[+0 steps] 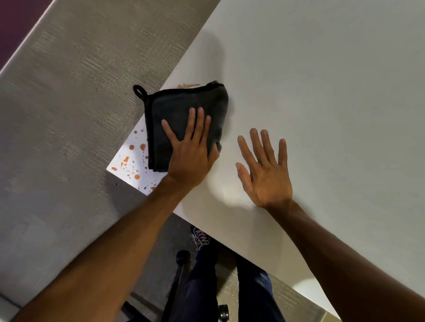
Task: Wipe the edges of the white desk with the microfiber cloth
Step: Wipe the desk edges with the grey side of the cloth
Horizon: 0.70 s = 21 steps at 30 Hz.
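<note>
Your left hand [190, 152] is pressing flat, fingers straight, on the folded dark cloth [187, 122] at the tabletop [325, 81] corner, right next to orange splatters [132, 160]. Your right hand [265, 173] is spread wide, holding nothing, over the tabletop nearby.

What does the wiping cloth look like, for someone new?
On the white desk, find the corner speckled with orange spots. Beside them lies a folded black microfiber cloth, pressed flat by the left hand. Its small hanging loop pokes past the desk edge.
</note>
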Each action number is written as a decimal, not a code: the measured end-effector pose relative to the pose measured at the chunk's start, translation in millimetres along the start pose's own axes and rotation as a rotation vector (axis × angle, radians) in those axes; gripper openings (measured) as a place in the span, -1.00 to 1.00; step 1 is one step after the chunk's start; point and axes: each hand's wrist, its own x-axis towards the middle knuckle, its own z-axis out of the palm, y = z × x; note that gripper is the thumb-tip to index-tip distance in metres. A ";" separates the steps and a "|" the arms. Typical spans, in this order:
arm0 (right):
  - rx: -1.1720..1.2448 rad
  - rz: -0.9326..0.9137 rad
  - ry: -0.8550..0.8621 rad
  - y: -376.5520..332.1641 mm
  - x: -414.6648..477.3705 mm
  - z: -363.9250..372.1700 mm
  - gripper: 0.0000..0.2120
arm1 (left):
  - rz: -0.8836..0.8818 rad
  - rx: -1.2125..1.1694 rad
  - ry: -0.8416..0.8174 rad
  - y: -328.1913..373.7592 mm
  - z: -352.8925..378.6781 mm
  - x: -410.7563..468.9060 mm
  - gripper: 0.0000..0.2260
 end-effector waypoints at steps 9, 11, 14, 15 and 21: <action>0.025 -0.010 -0.048 0.1 -1.5 -6.4 -0.33 | 0.295 -0.029 0.000 14.7 9.4 -87.5 -0.40; 0.024 0.001 -0.044 -1.0 -1.5 -7.1 -0.33 | 0.202 -0.082 0.020 22.7 7.4 -79.9 -0.41; -0.002 0.010 -0.028 -1.4 -0.4 -5.5 -0.33 | 0.003 -0.343 0.195 35.6 3.6 -57.9 -0.44; -0.009 0.011 -0.024 -1.0 0.2 -4.0 -0.32 | -0.080 -0.457 0.258 39.4 0.9 -48.8 -0.45; 0.029 -0.004 0.017 0.3 -0.1 2.7 -0.33 | -0.389 -0.534 0.482 34.1 -21.4 23.9 -0.44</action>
